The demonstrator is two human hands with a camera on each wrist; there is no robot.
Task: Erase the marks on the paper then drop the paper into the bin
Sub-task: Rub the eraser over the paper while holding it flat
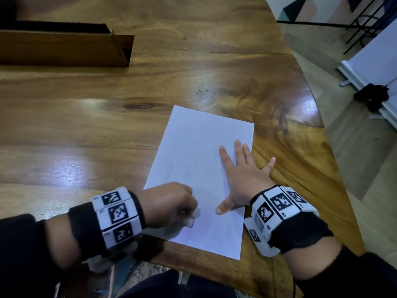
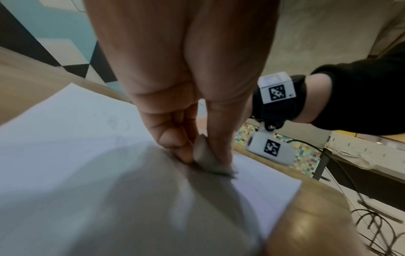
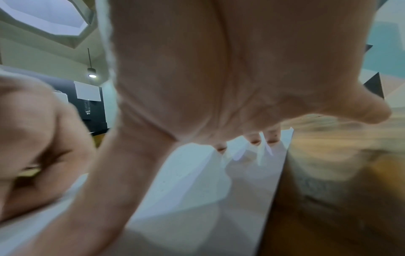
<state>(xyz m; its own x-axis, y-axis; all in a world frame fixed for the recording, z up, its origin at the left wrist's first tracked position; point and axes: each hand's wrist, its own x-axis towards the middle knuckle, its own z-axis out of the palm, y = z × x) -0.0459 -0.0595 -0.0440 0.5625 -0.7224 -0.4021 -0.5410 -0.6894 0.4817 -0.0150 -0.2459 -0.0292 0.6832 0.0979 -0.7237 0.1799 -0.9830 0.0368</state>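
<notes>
A white sheet of paper (image 1: 199, 160) lies on the wooden table (image 1: 107, 117) near its front right edge. My left hand (image 1: 171, 203) pinches a small pale eraser (image 1: 192, 221) against the sheet's near left part; the eraser (image 2: 206, 159) sits between thumb and fingers on the paper (image 2: 65, 138), where faint pencil marks (image 2: 116, 121) show. My right hand (image 1: 242, 177) lies flat with spread fingers on the sheet's right side, holding it down. In the right wrist view the palm (image 3: 208, 78) hovers over the paper (image 3: 197, 190). No bin is in view.
A long brown wooden box (image 1: 64, 48) lies at the table's back left. The table edge (image 1: 335, 168) runs close to the right of the paper. On the floor to the right stand a black metal frame (image 1: 361, 22) and a white board (image 1: 373, 67).
</notes>
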